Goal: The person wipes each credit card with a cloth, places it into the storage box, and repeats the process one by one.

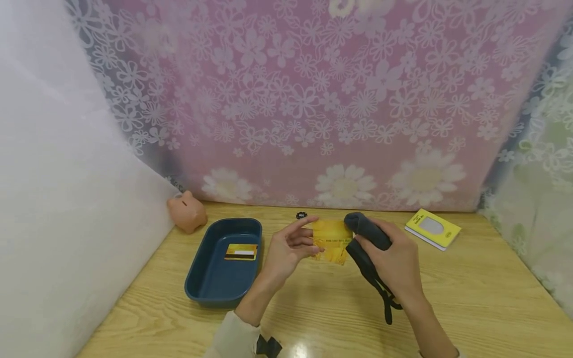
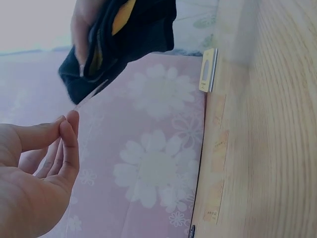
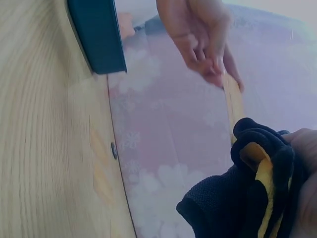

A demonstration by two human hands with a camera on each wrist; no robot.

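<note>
Nearest the camera: left sleeve [image 1: 235,335]. Left hand [image 1: 284,253] pinches the card [image 1: 331,233] by its left edge, above the table [image 1: 147,318]; right hand [image 1: 398,261] grips the cloth [image 1: 370,231] at the card's right end. Wiping appears in hand; the next stroke would call for a firm pinch. Tray [image 1: 208,286], left, contains a second card [image 1: 240,248]

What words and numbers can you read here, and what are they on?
Black chip: "100" or "001", too small to be sure.
Held yellow card: a printed row, too blurred to read.
Yellow booklet: printing, too small to read.
Card in blue tray: nothing readable.
</note>
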